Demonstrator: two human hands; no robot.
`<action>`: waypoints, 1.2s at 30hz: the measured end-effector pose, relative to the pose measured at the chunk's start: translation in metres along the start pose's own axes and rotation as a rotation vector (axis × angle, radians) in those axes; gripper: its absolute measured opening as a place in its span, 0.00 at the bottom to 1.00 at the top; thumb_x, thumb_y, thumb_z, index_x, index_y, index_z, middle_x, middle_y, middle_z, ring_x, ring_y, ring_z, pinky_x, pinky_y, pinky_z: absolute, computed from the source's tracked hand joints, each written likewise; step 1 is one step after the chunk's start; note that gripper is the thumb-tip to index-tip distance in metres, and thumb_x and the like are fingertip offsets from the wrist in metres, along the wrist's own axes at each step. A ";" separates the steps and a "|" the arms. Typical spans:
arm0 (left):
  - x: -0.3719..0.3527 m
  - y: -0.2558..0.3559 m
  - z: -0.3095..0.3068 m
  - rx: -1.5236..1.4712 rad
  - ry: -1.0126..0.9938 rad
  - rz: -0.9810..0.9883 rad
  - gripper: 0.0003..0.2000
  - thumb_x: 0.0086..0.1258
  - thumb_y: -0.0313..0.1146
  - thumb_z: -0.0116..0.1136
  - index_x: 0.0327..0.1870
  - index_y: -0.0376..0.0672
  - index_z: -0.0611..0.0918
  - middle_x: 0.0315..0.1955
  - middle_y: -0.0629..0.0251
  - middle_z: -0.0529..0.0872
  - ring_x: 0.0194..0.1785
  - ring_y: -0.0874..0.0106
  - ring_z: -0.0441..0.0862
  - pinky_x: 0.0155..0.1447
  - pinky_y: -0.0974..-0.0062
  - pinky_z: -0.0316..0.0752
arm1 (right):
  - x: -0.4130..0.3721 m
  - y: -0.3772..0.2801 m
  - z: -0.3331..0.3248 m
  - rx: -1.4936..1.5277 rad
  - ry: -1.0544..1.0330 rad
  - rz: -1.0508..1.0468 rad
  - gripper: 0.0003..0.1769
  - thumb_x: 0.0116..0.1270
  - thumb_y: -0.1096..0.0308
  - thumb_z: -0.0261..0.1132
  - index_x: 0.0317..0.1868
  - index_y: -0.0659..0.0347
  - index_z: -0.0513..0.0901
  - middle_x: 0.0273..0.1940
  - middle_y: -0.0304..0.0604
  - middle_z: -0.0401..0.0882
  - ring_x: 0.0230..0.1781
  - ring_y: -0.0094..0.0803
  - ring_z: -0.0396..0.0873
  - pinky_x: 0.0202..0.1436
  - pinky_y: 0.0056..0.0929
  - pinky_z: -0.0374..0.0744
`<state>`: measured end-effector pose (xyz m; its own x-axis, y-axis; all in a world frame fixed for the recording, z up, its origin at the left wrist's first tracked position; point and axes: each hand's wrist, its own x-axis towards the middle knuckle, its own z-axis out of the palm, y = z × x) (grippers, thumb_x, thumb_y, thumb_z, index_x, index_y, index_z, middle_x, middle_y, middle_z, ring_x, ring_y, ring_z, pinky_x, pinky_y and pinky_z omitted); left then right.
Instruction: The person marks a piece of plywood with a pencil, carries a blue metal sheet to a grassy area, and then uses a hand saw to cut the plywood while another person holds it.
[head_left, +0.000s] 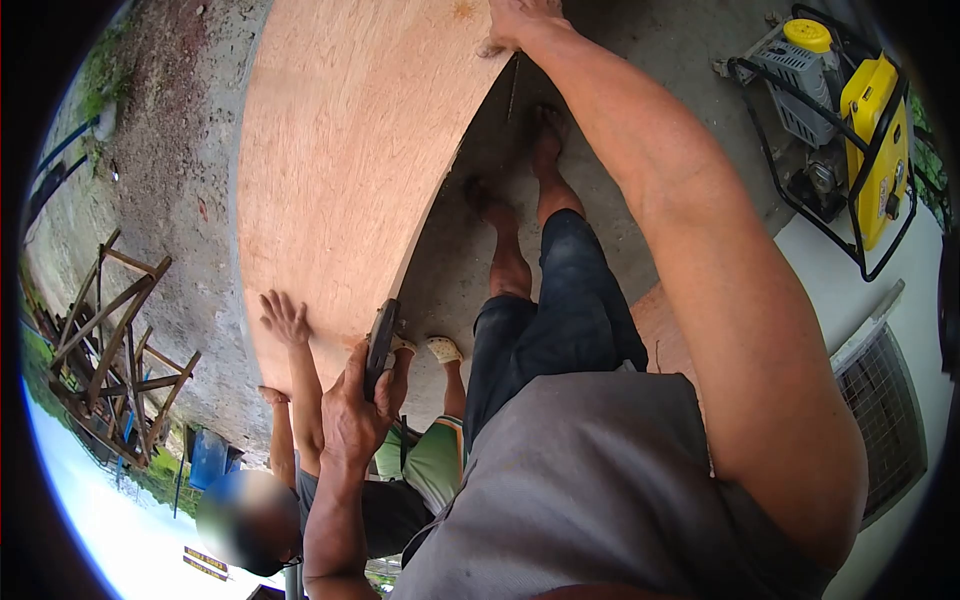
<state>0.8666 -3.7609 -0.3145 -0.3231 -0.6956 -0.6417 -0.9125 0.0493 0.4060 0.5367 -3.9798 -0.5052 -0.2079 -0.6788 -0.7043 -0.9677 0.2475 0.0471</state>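
Observation:
A large plywood sheet (pixel 340 170) stands on edge over the concrete ground, to the left of my legs. My right hand (pixel 515 25) grips its far edge at the top of the view, with the arm stretched out. At the sheet's near corner my left hand (pixel 352 412) is closed around a dark flat object (pixel 381 340) that presses against the plywood; I cannot tell what the object is. Another person crouches below the sheet and lays an open hand (pixel 285 318) flat on its face.
A yellow and black engine machine (pixel 865 140) sits on the ground at the upper right. A white wall with a metal grille (pixel 885 420) is at the right. A pile of scrap timber (pixel 115 340) lies at the left.

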 end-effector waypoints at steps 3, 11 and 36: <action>0.037 -0.010 0.029 -0.094 -0.007 -0.042 0.23 0.68 0.36 0.57 0.61 0.38 0.70 0.30 0.42 0.84 0.33 0.47 0.84 0.34 0.57 0.79 | -0.004 0.003 -0.003 0.013 0.022 -0.010 0.67 0.47 0.48 0.77 0.75 0.67 0.42 0.74 0.70 0.38 0.73 0.71 0.41 0.73 0.65 0.45; 0.039 -0.010 0.036 -0.097 0.002 -0.046 0.24 0.66 0.34 0.60 0.61 0.39 0.70 0.31 0.42 0.84 0.32 0.45 0.82 0.33 0.56 0.77 | -0.023 -0.005 -0.018 -0.029 0.080 -0.037 0.50 0.54 0.52 0.72 0.70 0.67 0.59 0.70 0.64 0.56 0.74 0.56 0.49 0.76 0.54 0.48; 0.105 -0.002 0.078 -0.086 0.000 -0.087 0.19 0.70 0.38 0.56 0.59 0.45 0.72 0.26 0.40 0.83 0.32 0.44 0.82 0.33 0.53 0.76 | -0.003 0.005 -0.002 0.034 -0.030 -0.047 0.65 0.53 0.55 0.76 0.74 0.72 0.36 0.72 0.76 0.31 0.72 0.76 0.35 0.73 0.67 0.42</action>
<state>0.8154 -3.7783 -0.4333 -0.2436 -0.6944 -0.6771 -0.9121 -0.0733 0.4033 0.5320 -3.9777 -0.5014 -0.1576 -0.6696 -0.7258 -0.9709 0.2393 -0.0100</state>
